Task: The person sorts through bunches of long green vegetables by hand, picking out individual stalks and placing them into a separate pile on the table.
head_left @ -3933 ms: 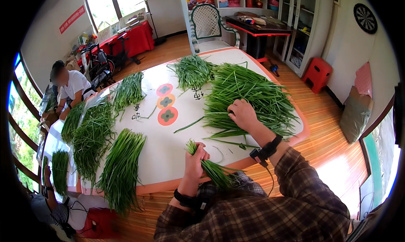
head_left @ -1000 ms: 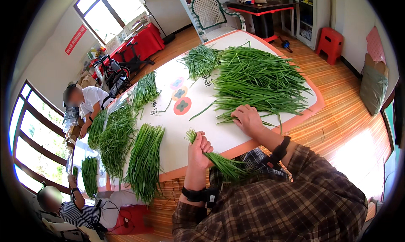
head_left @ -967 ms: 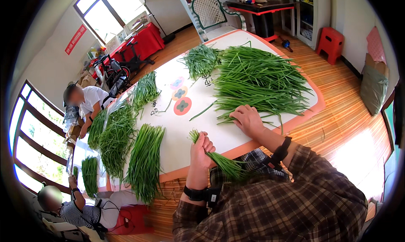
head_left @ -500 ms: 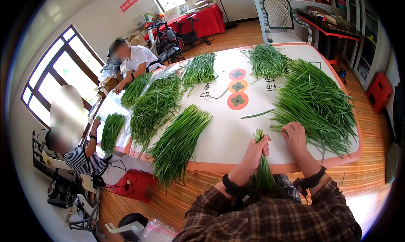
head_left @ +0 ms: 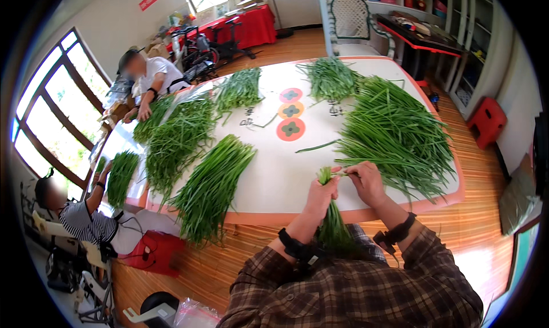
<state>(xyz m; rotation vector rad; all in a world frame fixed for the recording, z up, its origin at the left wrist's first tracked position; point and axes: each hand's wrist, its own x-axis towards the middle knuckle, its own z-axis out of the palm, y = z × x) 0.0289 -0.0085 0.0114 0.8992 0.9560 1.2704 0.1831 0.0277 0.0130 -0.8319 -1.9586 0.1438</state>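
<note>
My left hand [head_left: 320, 199] is wrapped round a bunch of garlic chives [head_left: 333, 228], held upright over the table's near edge. The pale cut ends stick up above the fist, and the leaves hang down toward my lap. My right hand [head_left: 368, 184] is closed in a pinch beside those ends, with what looks like a thin chive stalk between its fingertips. Just beyond it spreads a large heap of chives [head_left: 400, 136]. A single loose chive [head_left: 317, 147] lies on the white tabletop [head_left: 274, 182].
More chives lie across the table: a near-left bundle [head_left: 214, 185], a tangled heap [head_left: 180, 130] and two far bunches [head_left: 239, 89] [head_left: 330, 79]. Two people work at the left end, one beside a small bunch [head_left: 122, 176]. A red stool [head_left: 487, 122] stands at right.
My right hand has come from the heap's edge to the top of the bunch in my left hand, now pinching there. The whole view has shifted, so the table appears farther left.
</note>
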